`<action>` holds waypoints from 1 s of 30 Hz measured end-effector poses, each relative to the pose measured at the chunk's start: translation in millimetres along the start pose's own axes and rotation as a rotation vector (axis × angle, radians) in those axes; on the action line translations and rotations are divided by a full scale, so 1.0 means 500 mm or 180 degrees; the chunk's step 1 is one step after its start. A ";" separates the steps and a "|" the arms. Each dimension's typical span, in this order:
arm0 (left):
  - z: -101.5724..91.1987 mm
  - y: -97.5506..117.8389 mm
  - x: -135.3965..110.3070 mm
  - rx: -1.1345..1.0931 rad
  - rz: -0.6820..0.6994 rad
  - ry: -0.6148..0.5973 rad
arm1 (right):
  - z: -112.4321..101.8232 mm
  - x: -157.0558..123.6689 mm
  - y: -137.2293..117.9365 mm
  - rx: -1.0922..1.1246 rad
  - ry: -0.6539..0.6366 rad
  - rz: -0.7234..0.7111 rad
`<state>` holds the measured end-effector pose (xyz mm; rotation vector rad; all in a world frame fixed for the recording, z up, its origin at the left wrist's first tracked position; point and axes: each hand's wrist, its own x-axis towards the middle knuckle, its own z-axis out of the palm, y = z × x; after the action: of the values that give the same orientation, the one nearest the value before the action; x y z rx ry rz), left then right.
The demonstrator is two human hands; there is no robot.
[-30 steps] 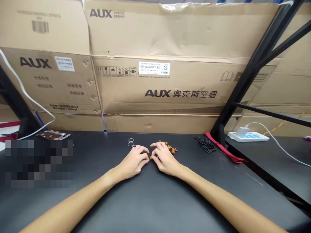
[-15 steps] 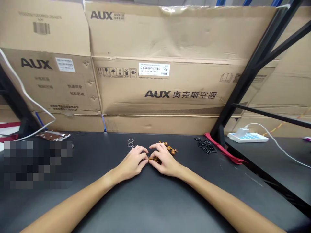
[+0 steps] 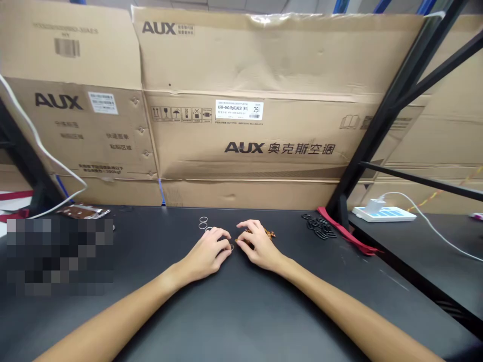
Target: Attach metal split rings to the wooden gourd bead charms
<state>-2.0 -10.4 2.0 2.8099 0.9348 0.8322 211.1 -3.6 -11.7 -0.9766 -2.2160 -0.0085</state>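
My left hand point(image 3: 209, 252) rests low over the black table with thumb and fingers pinched on a thin metal ring point(image 3: 232, 247), whose edge shows past the fingertips. Close by on the right, my right hand point(image 3: 259, 247) has its thumb and index finger pressed together at a small brown piece, mostly covered by the fingers. Behind that hand, brown bead-like charms point(image 3: 271, 234) peek out, the rest hidden. A small gap separates the two hands. Beyond my left hand lie a few more thin rings point(image 3: 203, 222), one partly covered by the knuckles.
Several black oval links point(image 3: 320, 226) lie at the right, beside a red strap point(image 3: 345, 234) and a black metal frame post point(image 3: 339, 201). Cardboard point(image 3: 241, 193) walls the table's back. A white power strip point(image 3: 385, 214) sits farther right; a brown packet point(image 3: 85, 210) is at back left.
My right hand has drawn slightly right, away from the left, so a gap now shows between them. The ring at my left fingertips has come into view. Fewer brown charms show.
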 end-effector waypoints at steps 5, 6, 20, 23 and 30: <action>0.001 0.000 -0.001 0.0060 -0.0059 -0.0003 | 0.001 0.000 -0.002 -0.0180 -0.0049 -0.0028; 0.001 -0.001 -0.001 0.0112 -0.0083 0.0007 | 0.001 0.000 -0.001 -0.0265 -0.0029 0.0018; -0.007 -0.046 0.001 0.0404 -0.0535 0.0096 | -0.011 0.001 0.019 -0.0999 -0.0217 0.0745; -0.015 -0.067 0.001 0.0437 -0.0764 0.0105 | -0.012 0.001 0.028 -0.1067 -0.0265 0.1074; -0.005 -0.103 -0.002 0.0529 -0.1218 -0.0431 | -0.002 -0.001 0.030 -0.0901 -0.0691 0.1546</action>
<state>-31.7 30.8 -8.2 2.6365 1.5117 0.5289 221.8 6.5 -15.0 -1.7251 -2.1458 0.0059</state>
